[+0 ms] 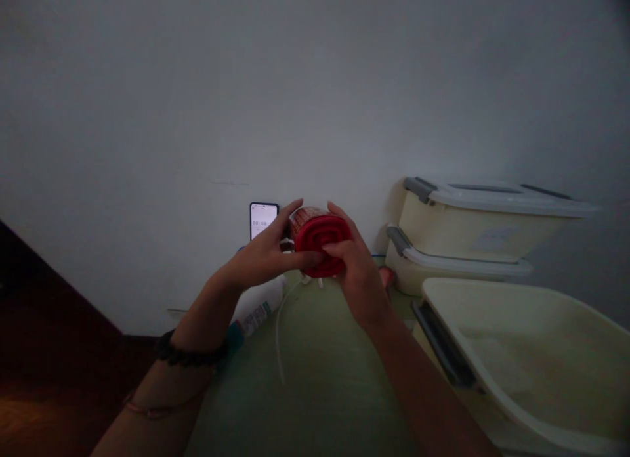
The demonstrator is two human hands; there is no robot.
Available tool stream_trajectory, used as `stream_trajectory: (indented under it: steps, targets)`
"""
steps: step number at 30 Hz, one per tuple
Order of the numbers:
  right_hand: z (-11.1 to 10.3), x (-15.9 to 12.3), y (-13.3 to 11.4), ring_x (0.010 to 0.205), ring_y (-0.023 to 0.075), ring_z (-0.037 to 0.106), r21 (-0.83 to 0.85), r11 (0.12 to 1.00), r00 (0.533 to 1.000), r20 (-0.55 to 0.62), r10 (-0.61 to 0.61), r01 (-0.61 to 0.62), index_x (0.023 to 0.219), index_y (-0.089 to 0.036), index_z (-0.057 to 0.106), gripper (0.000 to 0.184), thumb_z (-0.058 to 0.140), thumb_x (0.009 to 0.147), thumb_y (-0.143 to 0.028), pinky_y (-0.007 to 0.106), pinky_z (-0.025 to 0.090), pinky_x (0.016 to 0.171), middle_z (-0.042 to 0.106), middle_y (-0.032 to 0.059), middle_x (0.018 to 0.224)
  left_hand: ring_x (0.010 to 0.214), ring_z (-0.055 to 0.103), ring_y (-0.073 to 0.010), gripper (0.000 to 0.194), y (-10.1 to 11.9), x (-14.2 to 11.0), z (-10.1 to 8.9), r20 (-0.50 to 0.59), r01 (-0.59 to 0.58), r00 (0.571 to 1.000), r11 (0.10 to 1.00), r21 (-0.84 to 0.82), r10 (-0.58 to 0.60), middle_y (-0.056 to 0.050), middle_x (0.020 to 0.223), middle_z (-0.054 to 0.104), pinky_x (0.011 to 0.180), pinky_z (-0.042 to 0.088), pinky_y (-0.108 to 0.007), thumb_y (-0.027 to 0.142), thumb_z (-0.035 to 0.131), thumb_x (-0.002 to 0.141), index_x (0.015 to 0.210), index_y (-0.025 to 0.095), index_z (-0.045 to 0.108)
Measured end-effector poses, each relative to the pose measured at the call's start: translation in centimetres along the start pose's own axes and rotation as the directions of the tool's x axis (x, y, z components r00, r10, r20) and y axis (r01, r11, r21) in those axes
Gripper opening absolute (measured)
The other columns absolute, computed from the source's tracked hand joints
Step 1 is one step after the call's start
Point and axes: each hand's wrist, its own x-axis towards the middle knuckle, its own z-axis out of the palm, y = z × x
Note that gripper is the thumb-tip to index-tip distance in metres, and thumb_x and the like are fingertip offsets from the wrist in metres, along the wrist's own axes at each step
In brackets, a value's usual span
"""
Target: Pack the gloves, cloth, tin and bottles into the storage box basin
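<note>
A red round container [325, 240] with a ridged red end and a printed side is held up between my two hands, above the far part of the green table [325, 365]. My left hand [270, 250] wraps its left side, thumb laid across the red end. My right hand [355, 263] grips the right side, its thumb also pressing on that end. The container is tilted so the red end faces me; its far side is hidden. Below my left wrist lies a white bottle [258, 303] with green lettering and a teal end.
A phone [264, 219] with a lit timer screen stands against the wall behind my left hand. A thin white cord [278, 339] lies on the table. At right are two stacked lidded cream bins [472, 227] and an uncovered cream bin [541, 312] with a grey handle.
</note>
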Motion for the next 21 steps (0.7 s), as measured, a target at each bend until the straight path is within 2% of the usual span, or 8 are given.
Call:
stream_trajectory:
  steps: [5,8,12,16,21]
  targets:
    - [0.1,0.0,-0.3,0.117,0.0236,0.044,-0.023,0.999,0.999,-0.024,0.032,-0.033,0.125,-0.029,0.046,0.054,0.052,0.071,-0.025,0.045,0.037,0.097,0.055,0.0012,0.119,0.103,0.053,-0.0231,0.093,0.3,-0.1,0.1,0.009,0.079,0.997,0.995,-0.066,-0.078,-0.01,0.115,0.053,0.091,0.042,-0.041,0.028,0.069,0.067,0.139,0.021,0.009]
    - [0.1,0.0,-0.6,0.116,0.0239,0.044,-0.033,0.998,0.998,-0.043,0.05,-0.051,0.125,-0.03,0.045,0.053,0.053,0.072,-0.028,0.045,0.037,0.097,0.053,0.001,0.124,0.102,0.053,-0.0233,0.093,0.5,0.0,0.2,-0.052,0.098,0.993,0.993,-0.07,-0.101,-0.012,0.119,0.05,0.088,0.044,-0.039,0.031,0.07,0.066,0.138,0.02,0.012]
    - [0.3,0.1,-1.2,0.116,0.0233,0.045,0.005,0.997,0.995,-0.055,0.081,-0.081,0.126,-0.03,0.044,0.053,0.053,0.074,-0.03,0.045,0.036,0.097,0.049,0.0009,0.129,0.099,0.053,-0.0222,0.09,0.5,0.1,0.4,-0.118,0.036,0.992,0.997,-0.062,-0.044,-0.012,0.118,0.048,0.084,0.046,-0.038,0.034,0.071,0.065,0.136,0.019,0.018]
    - [0.2,-0.1,-1.8,0.117,0.0215,0.045,0.072,0.993,0.995,-0.034,0.091,-0.089,0.126,-0.028,0.043,0.052,0.051,0.075,-0.026,0.043,0.033,0.101,0.049,0.0005,0.128,0.098,0.053,-0.0207,0.085,0.4,0.3,0.5,-0.097,-0.031,0.995,0.998,-0.06,0.025,-0.011,0.118,0.047,0.085,0.046,-0.037,0.034,0.069,0.068,0.135,0.021,0.019]
    - [-0.3,-0.2,-2.1,0.121,0.0207,0.04,0.067,0.994,0.995,-0.041,0.087,-0.084,0.124,-0.029,0.046,0.052,0.051,0.073,-0.022,0.042,0.029,0.104,0.046,-0.0021,0.131,0.101,0.053,-0.0226,0.081,0.6,0.3,1.0,-0.093,-0.028,0.995,0.998,-0.051,0.023,-0.012,0.119,0.048,0.085,0.046,-0.039,0.033,0.068,0.068,0.134,0.022,0.022]
